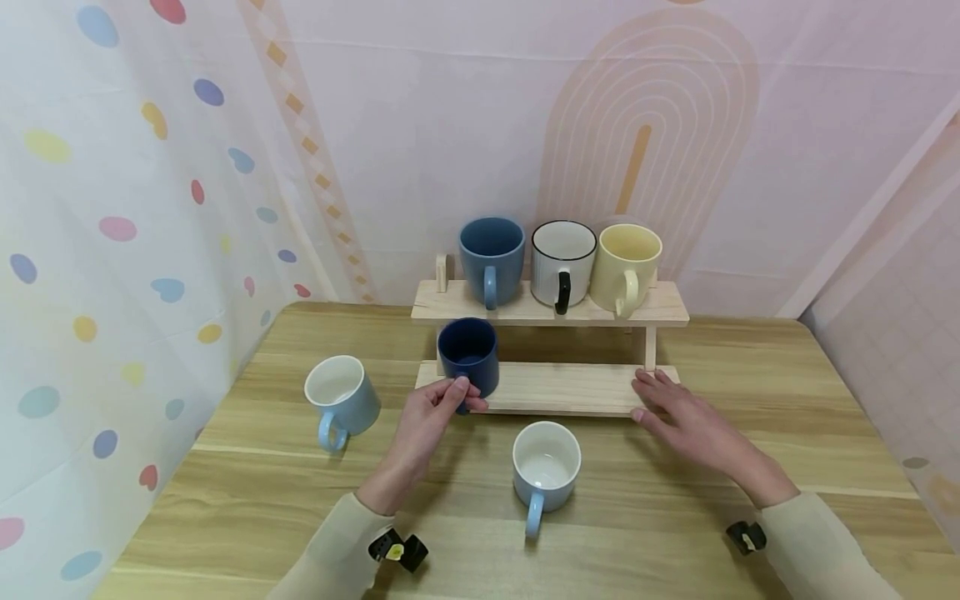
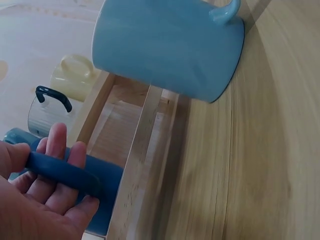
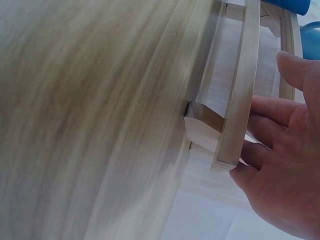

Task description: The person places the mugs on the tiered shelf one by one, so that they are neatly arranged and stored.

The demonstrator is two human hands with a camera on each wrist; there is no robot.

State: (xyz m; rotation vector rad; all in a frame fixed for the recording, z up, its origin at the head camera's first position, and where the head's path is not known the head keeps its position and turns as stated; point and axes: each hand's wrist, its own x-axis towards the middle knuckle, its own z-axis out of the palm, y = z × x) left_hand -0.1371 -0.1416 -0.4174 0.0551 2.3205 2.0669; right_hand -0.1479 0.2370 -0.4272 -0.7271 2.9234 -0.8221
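A dark blue mug stands at the left end of the lower tier of a wooden two-tier rack. My left hand grips its handle between thumb and fingers, which the left wrist view shows up close. On the right end of that same tier rests my right hand, its fingers spread loosely along the board and holding nothing. In the right wrist view, the fingers lie against the board's end. Just in front of the rack, between my hands, is a light blue mug with a white inside.
Another light blue mug sits on the wooden table left of the rack. The upper tier carries a blue mug, a white mug with black rim and handle and a pale yellow mug. Patterned curtains hang behind.
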